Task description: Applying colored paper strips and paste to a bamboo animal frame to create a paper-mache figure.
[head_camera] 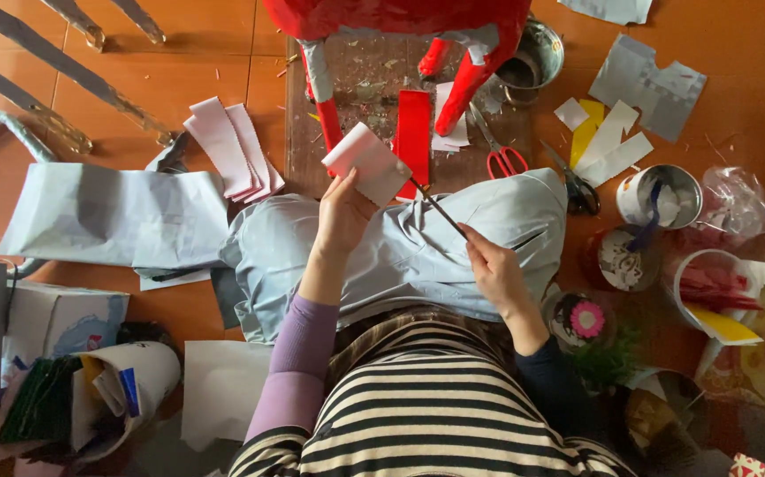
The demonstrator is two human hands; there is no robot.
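Note:
My left hand (342, 216) holds up a small stack of pale pink paper sheets (368, 163) over my lap. In my right hand (491, 265) is a thin dark brush (440, 210), its tip pointing up-left toward the lower right corner of the sheets. Both hands hover above my pale blue trousers (409, 256). Beyond them, a red papier-mâché figure (400, 18) stands on legs over a dark wooden board (373, 79), with a red paper strip (413, 132) lying under it.
More pink sheets (232, 146) lie fanned on the orange tile floor at left, beside grey paper (108, 216). Red-handled scissors (502, 155), black scissors (577, 190), tins (661, 194), yellow and white paper scraps (599, 137) and plastic bags crowd the right. A box (60, 318) and a filled container (91, 397) sit lower left.

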